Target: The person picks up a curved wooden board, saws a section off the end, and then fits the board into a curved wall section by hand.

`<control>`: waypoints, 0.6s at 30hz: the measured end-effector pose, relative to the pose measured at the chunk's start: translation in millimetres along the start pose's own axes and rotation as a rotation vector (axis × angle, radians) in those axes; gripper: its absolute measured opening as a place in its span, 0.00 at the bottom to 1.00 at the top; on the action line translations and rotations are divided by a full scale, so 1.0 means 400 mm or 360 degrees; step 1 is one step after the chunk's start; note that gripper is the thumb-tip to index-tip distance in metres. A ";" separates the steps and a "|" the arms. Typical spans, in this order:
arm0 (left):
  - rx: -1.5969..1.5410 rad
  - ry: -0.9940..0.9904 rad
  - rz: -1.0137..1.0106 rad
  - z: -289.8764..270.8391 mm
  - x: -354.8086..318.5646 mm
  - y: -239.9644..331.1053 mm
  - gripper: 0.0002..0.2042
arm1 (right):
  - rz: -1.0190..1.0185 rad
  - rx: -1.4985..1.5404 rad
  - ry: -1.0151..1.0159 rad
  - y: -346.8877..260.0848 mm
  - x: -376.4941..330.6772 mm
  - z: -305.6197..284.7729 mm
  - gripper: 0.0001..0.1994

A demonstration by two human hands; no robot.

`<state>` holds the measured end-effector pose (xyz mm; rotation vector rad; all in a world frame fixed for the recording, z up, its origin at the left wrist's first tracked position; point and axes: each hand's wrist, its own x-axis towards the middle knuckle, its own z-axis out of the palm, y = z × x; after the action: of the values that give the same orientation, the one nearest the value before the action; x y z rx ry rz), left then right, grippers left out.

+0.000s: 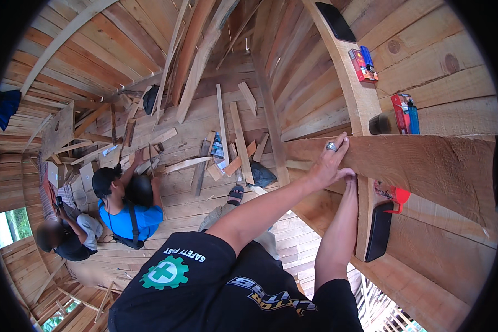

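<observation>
Left grip point(331, 161) lay flat, holding nothing, on beam point(420, 160); right grip point(350, 178) underneath, can't tell. Risk: beam slipping, nothing clamped.

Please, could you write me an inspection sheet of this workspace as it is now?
Surface: thick wooden beam crossing a curved rib.
Job's things: the beam only; no tool seen.
Clutter: black phone, small red and blue boxes, dark cup, black pouch, loose wood offcuts.
Grips: left hand flat and open on the beam; right hand at its lower edge, grip unclear.
Cables: nothing seen.
Surroundings: plank floor, two seated people.
</observation>
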<state>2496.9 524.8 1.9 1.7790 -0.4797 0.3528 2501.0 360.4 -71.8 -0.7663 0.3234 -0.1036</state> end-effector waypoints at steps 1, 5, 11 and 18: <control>-0.0029 -0.0008 -0.0015 0.001 -0.002 0.000 0.45 | 0.0010 -0.0005 -0.0004 0.002 -0.002 -0.001 0.22; -0.0008 0.0028 -0.0007 0.001 -0.001 -0.001 0.44 | 0.0038 -0.0024 -0.0015 0.006 -0.005 -0.004 0.22; 0.0023 0.0039 0.0046 0.001 0.005 -0.008 0.45 | 0.0038 -0.0009 -0.0033 0.003 -0.007 -0.001 0.22; 0.0059 -0.0034 -0.0029 -0.005 0.006 -0.013 0.44 | 0.0053 0.0043 -0.0077 0.007 -0.003 0.008 0.22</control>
<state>2501.6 527.4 -0.8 1.8235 -0.4743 0.3323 2501.0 364.8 -71.4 -0.7352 0.2884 -0.0577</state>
